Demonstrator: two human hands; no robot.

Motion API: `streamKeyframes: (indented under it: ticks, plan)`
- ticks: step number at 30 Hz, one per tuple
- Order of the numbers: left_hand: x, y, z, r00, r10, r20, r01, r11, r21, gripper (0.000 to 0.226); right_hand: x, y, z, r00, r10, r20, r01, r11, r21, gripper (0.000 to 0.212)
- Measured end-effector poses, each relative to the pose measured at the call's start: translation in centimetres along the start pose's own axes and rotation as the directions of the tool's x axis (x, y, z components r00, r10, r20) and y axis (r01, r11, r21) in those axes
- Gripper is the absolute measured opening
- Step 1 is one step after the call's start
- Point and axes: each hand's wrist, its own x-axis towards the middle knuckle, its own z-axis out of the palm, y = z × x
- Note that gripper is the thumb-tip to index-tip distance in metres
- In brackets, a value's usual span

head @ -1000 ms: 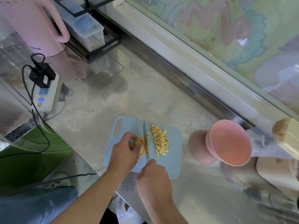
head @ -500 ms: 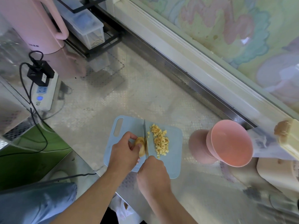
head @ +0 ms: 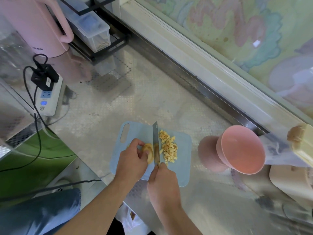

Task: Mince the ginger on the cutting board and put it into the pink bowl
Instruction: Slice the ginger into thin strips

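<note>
A light blue cutting board (head: 183, 175) lies on the steel counter in front of me. On it, my left hand (head: 132, 161) pinches the uncut piece of ginger (head: 148, 150) with curled fingers. My right hand (head: 163, 181) grips the handle of a knife (head: 155, 141), whose blade stands on edge against the right face of the ginger. A heap of small diced ginger bits (head: 169, 148) lies just right of the blade. The pink bowl (head: 242, 150) stands off the board to the right, with nothing visible inside.
A pink kettle (head: 33, 26) and a white power strip (head: 46, 99) with black plugs and cables sit at the far left. A black rack with a clear box (head: 91, 29) stands at the back. Beige containers (head: 303, 150) crowd the right edge. A window ledge (head: 194, 65) runs diagonally behind.
The knife has shifted slightly on the ginger and my right hand has edged back along the board. My left hand still holds the ginger. The diced heap looks unchanged.
</note>
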Motion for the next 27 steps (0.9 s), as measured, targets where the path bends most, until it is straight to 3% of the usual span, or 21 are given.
streamKeyframes:
  ticks: [3, 12, 27]
  plan:
    - [0.0, -0.1, 0.0, 1.000, 0.005, -0.002, -0.005, 1.000, 0.003, 0.018, -0.8, 0.0, -0.4, 0.999, 0.024, -0.045, -0.020, 0.997, 0.080, 0.016]
    - [0.0, -0.1, -0.1, 1.000, -0.008, -0.015, 0.007, 0.999, -0.041, 0.008, -1.8, -1.1, -0.8, 0.999, 0.042, -0.014, -0.040, 0.994, 0.106, 0.018]
    - [-0.3, -0.2, 0.2, 0.999, 0.013, -0.036, -0.014, 0.999, -0.037, 0.008, -2.6, -2.9, -1.8, 0.992, 0.093, 0.088, -0.095, 0.995, 0.022, 0.012]
